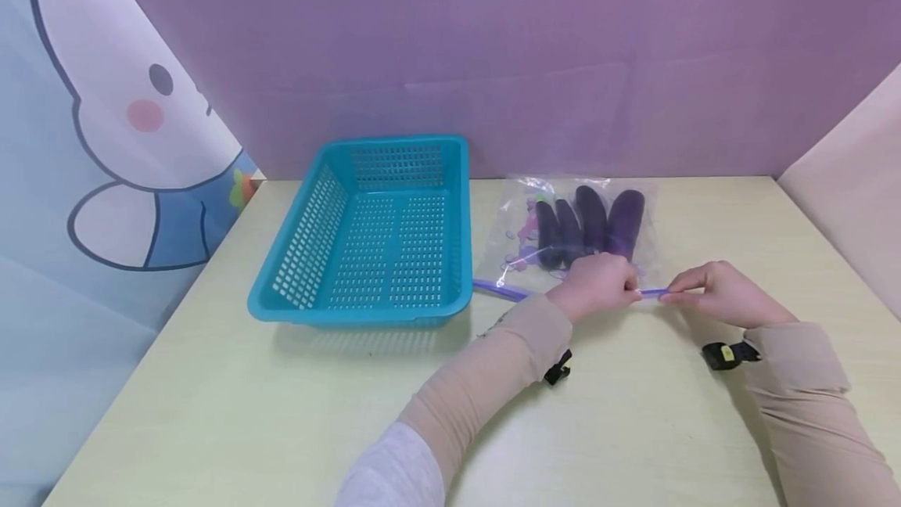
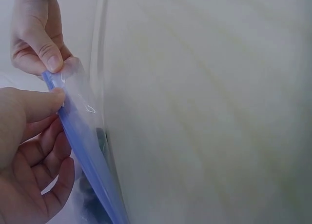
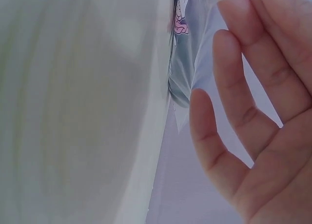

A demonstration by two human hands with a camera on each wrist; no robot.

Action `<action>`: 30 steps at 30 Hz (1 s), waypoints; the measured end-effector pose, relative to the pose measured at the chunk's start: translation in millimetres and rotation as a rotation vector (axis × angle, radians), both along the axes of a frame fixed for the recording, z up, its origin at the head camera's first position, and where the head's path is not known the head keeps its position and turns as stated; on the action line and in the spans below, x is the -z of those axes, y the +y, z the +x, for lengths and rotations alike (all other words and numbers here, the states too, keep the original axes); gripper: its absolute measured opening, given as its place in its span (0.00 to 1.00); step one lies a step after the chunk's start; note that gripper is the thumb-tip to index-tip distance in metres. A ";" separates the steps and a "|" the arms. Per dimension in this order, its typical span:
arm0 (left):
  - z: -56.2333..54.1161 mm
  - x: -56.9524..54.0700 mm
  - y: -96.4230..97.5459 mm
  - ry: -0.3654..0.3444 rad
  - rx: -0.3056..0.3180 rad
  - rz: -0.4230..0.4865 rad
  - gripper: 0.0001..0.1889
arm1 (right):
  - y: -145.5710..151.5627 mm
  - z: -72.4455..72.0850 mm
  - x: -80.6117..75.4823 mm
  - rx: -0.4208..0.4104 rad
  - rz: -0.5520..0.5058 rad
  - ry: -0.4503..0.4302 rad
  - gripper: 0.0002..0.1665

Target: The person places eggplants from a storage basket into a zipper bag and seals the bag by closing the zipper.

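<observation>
A clear zip bag [image 1: 517, 217] with a purple-blue zip strip and printed shapes lies flat on the table. Inside it are several dark purple eggplants [image 1: 591, 217]. My left hand [image 1: 600, 282] pinches the zip strip [image 2: 80, 136] between thumb and forefinger, close to the bag's right end. At that end corner, my right hand [image 1: 725, 293] pinches the strip too, a short way from the left. The left wrist view has both thumbs on the strip. In the right wrist view, the right hand's other fingers [image 3: 229, 87] are spread and only a corner of the bag shows.
A turquoise plastic basket [image 1: 394, 253] with perforated walls stands to the left of the bag, with nothing in it. The pale wooden table [image 1: 281, 429] runs back to a purple wall [image 1: 528, 61]. A cartoon-printed cloth [image 1: 105, 350] hangs at the left.
</observation>
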State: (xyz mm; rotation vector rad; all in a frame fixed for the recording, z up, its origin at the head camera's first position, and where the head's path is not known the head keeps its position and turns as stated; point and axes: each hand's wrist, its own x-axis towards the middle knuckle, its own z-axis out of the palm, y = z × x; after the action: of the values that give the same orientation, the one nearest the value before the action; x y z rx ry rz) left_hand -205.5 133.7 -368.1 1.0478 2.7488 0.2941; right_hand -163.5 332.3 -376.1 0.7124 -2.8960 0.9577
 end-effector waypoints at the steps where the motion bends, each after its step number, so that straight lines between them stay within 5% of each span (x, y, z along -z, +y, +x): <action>1: 0.1 -0.5 -0.8 -0.004 -0.001 0.000 0.09 | 0.0 0.1 -0.1 0.002 0.002 0.001 0.07; 10: 0.5 -5.9 -7.5 -0.035 0.000 0.007 0.08 | 0.8 0.0 -0.3 0.009 0.002 0.010 0.07; 30: -2.9 1.3 -12.6 -0.014 0.007 0.027 0.07 | 2.0 -0.3 1.0 0.013 0.008 -0.011 0.07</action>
State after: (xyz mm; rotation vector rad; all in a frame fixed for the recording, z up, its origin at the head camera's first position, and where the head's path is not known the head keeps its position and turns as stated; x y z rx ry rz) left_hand -208.4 121.1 -369.4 1.0572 2.7362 0.3375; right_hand -163.9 334.3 -377.1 0.6900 -2.9114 0.9523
